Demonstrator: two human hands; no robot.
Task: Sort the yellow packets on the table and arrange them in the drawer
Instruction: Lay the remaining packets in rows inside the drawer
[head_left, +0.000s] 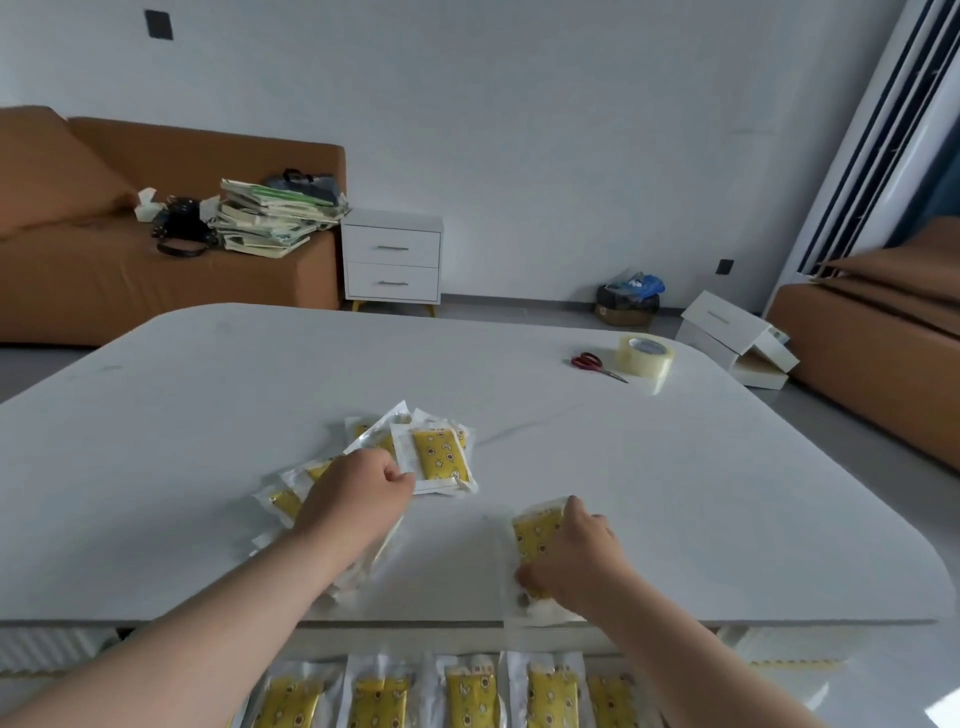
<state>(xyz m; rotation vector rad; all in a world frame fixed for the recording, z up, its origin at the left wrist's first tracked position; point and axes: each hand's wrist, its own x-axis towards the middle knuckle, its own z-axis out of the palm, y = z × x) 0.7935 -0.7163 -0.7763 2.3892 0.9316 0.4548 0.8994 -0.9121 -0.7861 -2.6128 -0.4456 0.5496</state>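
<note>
A loose heap of yellow packets (436, 457) in clear wrappers lies on the white table (727, 493), left of middle. My left hand (353, 499) rests on the heap and pinches the lower left corner of the top packet. To the right, near the front edge, my right hand (571, 561) grips a small stack of packets (537, 530) lying on the table. Below the table edge the open drawer (810, 670) holds a row of several yellow packets (467, 696) laid side by side.
Red-handled scissors (597, 365) and a roll of clear tape (645, 354) lie at the table's far right. Beyond stand a brown sofa (78, 270) with stacked books (275, 218), a white nightstand (392, 260) and white boxes (727, 332) on the floor.
</note>
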